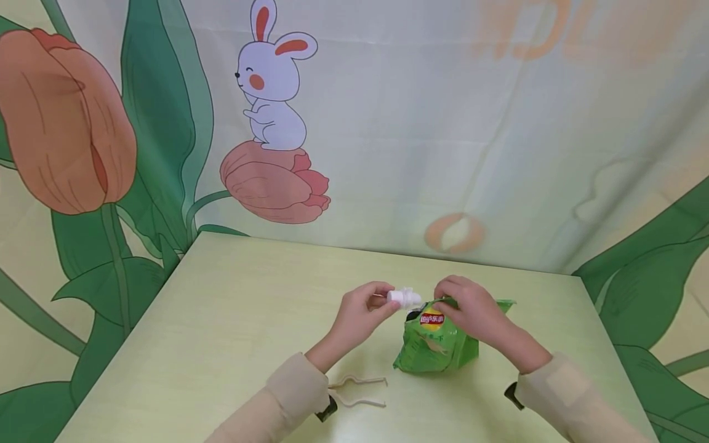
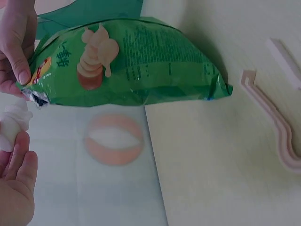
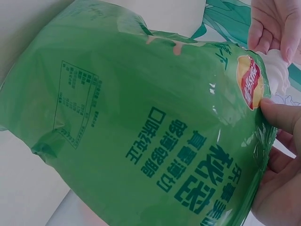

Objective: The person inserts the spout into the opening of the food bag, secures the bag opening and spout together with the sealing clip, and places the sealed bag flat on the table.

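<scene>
Left hand [image 1: 360, 311] pinches a white spout-like piece [image 1: 404, 299]; right hand [image 1: 471, 307] pinches the top edge of a green chip bag [image 1: 437, 347], held top-up at the worktop [image 1: 221, 320]; whether its base rests there, cannot tell. White piece just beside the bag's silvery corner [image 2: 40, 98]; contact uncertain. Step in hand looks like fitting piece to corner; next move probably calls for a steady bag, careful lining-up. Right hand covers part of the edge. Pale tongs [image 2: 284, 141] near left sleeve [image 1: 299, 381], partly hidden by it, apart from bag. Printed backdrop [image 1: 388, 154] behind.
</scene>
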The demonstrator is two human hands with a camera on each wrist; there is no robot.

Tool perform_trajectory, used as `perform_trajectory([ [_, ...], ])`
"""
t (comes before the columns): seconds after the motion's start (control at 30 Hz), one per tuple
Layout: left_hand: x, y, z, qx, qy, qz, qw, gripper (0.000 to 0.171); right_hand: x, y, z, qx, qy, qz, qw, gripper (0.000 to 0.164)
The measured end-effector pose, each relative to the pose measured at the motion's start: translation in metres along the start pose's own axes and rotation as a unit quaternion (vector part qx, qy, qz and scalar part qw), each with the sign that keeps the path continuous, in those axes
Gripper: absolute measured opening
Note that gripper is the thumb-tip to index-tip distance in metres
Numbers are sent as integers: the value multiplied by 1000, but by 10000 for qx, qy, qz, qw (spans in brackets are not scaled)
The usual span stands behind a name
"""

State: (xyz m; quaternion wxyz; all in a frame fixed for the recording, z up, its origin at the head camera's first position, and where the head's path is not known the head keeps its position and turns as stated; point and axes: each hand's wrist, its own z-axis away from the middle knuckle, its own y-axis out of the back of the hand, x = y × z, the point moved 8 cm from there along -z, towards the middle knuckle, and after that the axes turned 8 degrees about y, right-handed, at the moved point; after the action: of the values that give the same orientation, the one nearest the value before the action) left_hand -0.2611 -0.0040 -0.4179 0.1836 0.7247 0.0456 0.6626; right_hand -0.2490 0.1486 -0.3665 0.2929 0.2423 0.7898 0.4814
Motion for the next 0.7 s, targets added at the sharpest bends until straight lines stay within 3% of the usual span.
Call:
perform_trajectory([
  [0.13, 2, -3, 5, -37, 214, 342, 9992, 25, 2, 1, -1, 74, -80, -44, 9999, 11],
  [0.33, 17, -3, 16, -107, 387, 353, 9986, 22, 3, 1, -1, 158, -35, -82, 9998, 12],
  [0.57, -6, -12, 9, -146, 455, 494, 9976, 23, 3, 1, -2, 177, 2, -78, 9998, 12],
  [0.7, -15, -16, 5, -190, 322, 339, 9987, 25, 2, 1, -2, 113, -21, -96, 9999, 12],
])
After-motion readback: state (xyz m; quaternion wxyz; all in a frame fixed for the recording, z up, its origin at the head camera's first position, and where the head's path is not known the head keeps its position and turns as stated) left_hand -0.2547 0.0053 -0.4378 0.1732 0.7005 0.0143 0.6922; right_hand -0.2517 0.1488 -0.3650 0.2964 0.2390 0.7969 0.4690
